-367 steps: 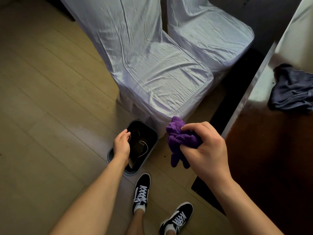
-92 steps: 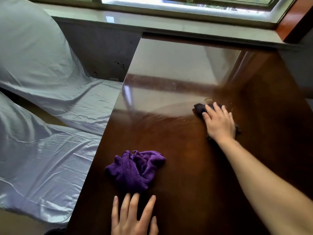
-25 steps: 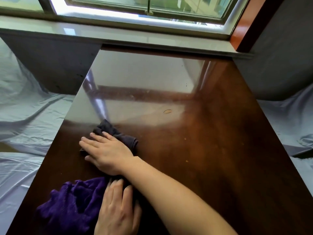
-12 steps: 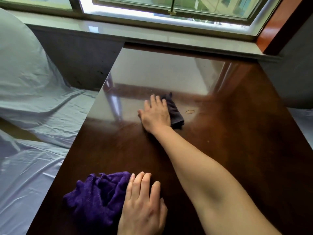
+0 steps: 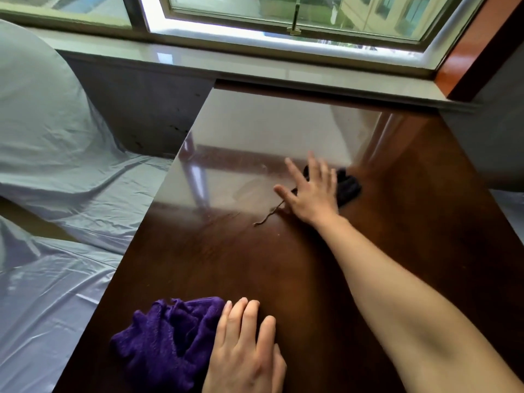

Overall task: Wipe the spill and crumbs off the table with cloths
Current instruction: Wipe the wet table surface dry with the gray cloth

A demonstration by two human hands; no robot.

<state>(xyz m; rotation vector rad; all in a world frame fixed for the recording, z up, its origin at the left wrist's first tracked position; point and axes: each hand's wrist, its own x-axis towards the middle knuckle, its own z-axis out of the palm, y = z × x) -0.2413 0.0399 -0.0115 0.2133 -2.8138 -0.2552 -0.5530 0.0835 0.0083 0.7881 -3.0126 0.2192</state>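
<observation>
A glossy dark wooden table (image 5: 255, 265) fills the middle of the view. My right hand (image 5: 312, 191) lies flat with spread fingers on a dark grey cloth (image 5: 347, 184) at the table's middle, and the cloth pokes out to the hand's right. A thin wet streak (image 5: 268, 215) trails off to the hand's lower left. My left hand (image 5: 245, 353) rests flat near the front edge, half on a crumpled purple cloth (image 5: 164, 338) that lies at the table's front left.
Chairs in pale satin covers (image 5: 48, 154) stand close along the table's left side. A window sill (image 5: 283, 69) and window run behind the far edge. A grey wall (image 5: 493, 131) borders the right.
My right hand has slid the grey cloth to the right across the table's middle, leaving a wet streak behind. My left hand stays on the purple cloth.
</observation>
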